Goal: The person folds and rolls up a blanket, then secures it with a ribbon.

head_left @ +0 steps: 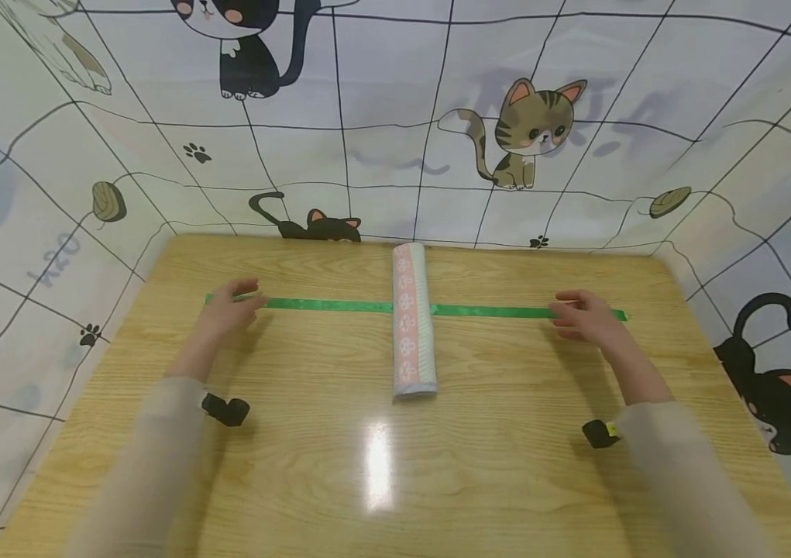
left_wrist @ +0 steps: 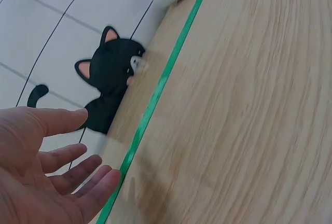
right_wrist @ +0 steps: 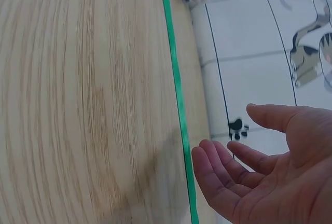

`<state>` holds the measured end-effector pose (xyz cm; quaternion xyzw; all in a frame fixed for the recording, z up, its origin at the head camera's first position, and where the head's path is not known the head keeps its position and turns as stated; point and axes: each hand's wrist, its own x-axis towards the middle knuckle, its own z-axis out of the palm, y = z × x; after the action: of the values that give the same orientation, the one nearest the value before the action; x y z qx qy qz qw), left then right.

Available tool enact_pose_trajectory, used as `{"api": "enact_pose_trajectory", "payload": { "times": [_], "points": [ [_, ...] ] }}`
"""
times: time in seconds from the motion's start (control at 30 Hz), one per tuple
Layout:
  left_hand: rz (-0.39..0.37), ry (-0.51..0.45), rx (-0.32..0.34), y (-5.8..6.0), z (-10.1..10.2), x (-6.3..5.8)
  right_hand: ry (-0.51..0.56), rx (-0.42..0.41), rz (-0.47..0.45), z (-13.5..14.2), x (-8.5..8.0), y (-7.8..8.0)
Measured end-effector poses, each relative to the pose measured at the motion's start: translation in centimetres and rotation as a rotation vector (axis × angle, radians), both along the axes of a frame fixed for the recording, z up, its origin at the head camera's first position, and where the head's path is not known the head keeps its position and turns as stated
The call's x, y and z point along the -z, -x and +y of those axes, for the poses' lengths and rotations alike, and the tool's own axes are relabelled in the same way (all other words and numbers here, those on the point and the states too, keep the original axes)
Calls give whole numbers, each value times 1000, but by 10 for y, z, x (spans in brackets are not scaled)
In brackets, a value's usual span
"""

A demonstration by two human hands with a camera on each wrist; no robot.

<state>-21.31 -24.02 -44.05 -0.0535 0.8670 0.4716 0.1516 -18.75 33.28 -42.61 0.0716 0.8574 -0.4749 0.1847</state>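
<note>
A rolled-up cloth point(head_left: 414, 325) with a pink patterned band and a pale textured side lies lengthwise across a green tape strip point(head_left: 328, 305) in the middle of the wooden table. Over the strip's left end is my left hand point(head_left: 230, 308), fingers relaxed and apart, holding nothing. My right hand point(head_left: 586, 316) is over the strip's right end, its palm turned inward and its fingers loosely bent around nothing. Both wrist views show bare palms beside the green tape, with the roll's end just visible at the top edge.
The wooden table point(head_left: 311, 449) meets a back wall covering point(head_left: 381, 155) printed with cats and grid lines. Similar printed sheets stand along the left and right sides. Black wrist cameras point(head_left: 226, 409) sit under both sleeves.
</note>
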Motion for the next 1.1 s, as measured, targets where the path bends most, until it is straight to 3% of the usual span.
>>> {"api": "enact_pose_trajectory", "payload": {
  "times": [0.23, 0.4, 0.63, 0.87, 1.1],
  "points": [
    [43, 105, -63, -4, -33, 3, -119, 82, 61, 38, -2, -3],
    [68, 149, -110, -7, -47, 4, -293, 129, 97, 62, 2, -5],
    [41, 227, -154, -9, -59, 7, -508, 124, 4, 85, 7, -5],
    [19, 235, -173, -8, -63, 10, -555, 43, -73, 93, 11, -2],
    [42, 306, -96, -4, -58, 13, -530, 75, -38, 93, 18, 0]
  ]
}}
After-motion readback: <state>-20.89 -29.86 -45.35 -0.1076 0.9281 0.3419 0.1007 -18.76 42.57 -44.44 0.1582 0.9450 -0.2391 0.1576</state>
